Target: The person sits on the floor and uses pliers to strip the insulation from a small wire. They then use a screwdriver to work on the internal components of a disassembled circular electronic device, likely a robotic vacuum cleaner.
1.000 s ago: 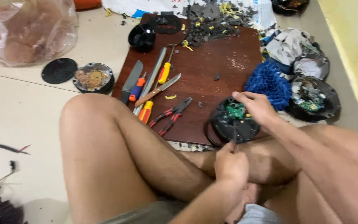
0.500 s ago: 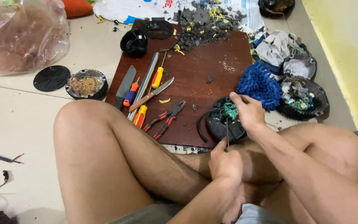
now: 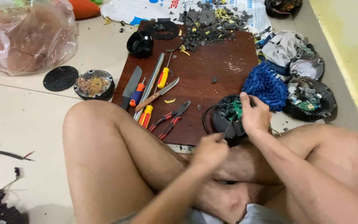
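The right forearm is stretched from the near right corner across the crossed legs, and the right hand [image 3: 253, 114] is set with its thumb up on the far right edge of a round black housing [image 3: 224, 120]. The fingers are curled over its rim, so the housing is gripped and steadied, tilted toward the person. A green circuit board [image 3: 235, 110] is exposed inside it, just left of that hand. The left forearm is brought up from the near middle, and the left hand [image 3: 210, 151] is closed into a fist around a thin dark tool [image 3: 227, 129], whose tip is pushed into the housing from the near side. The housing is rested at the near right edge of a dark brown board [image 3: 212, 58], just beside a blue mop pad [image 3: 266, 85] on its right. Red-handled pliers [image 3: 172, 118] are laid to its left, near two screwdrivers, a knife and a metal rod further left
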